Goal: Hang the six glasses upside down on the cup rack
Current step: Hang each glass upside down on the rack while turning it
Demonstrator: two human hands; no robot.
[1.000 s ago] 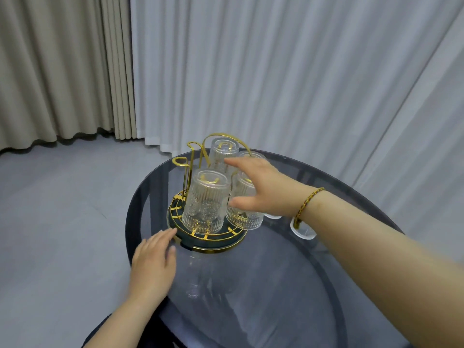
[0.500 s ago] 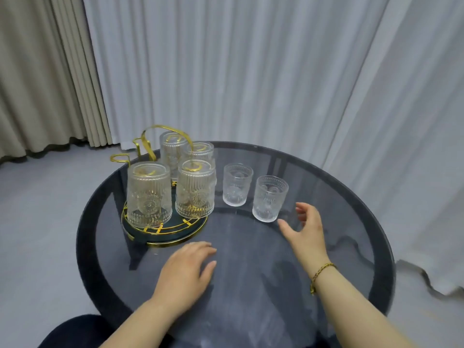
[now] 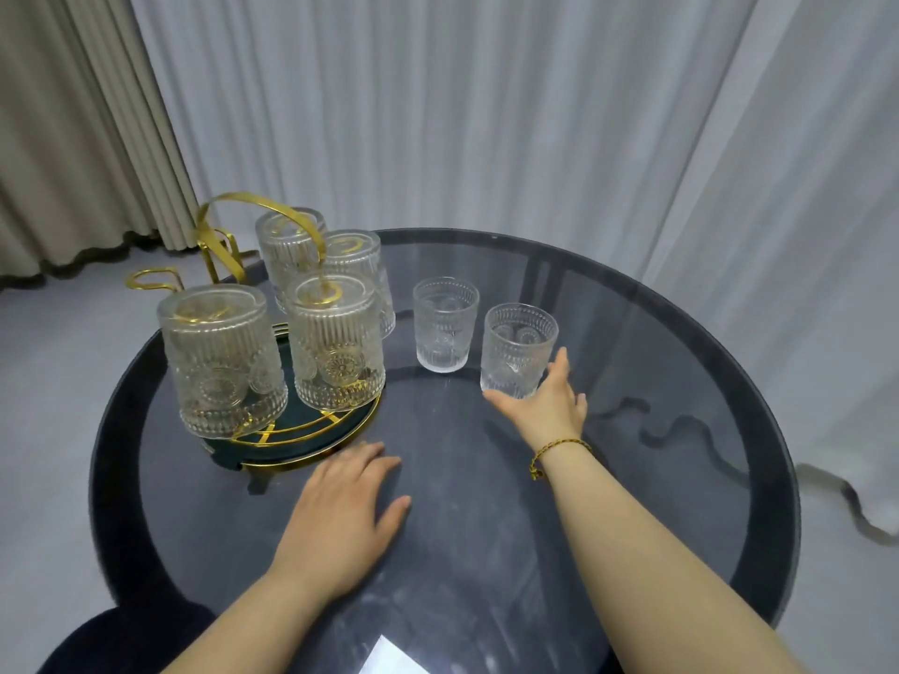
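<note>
Smoked glass forms the round tabletop (image 3: 632, 333), dark-rimmed and glossy, standing on a pale grey floor (image 3: 58, 323) before ribbed white sheer curtains (image 3: 486, 114) and beige drapes (image 3: 58, 114) at left. On its left side sits the cup rack (image 3: 292, 445), a dark green disc trimmed with gold wire and topped by a looped gold handle. Four embossed, fluted glasses (image 3: 335, 342) hang upside down on its prongs. Two more stand upright on the table just right of the rack: one glass (image 3: 445, 323) alone, the nearer glass (image 3: 518, 350) cupped at its base by the open right hand (image 3: 547, 406), thumb and fingers spread to either side, not yet closed. A gold chain bracelet (image 3: 559, 452) circles that wrist. Beside the rack's front edge, the left hand (image 3: 340, 518) lies flat and relaxed, holding nothing.
</note>
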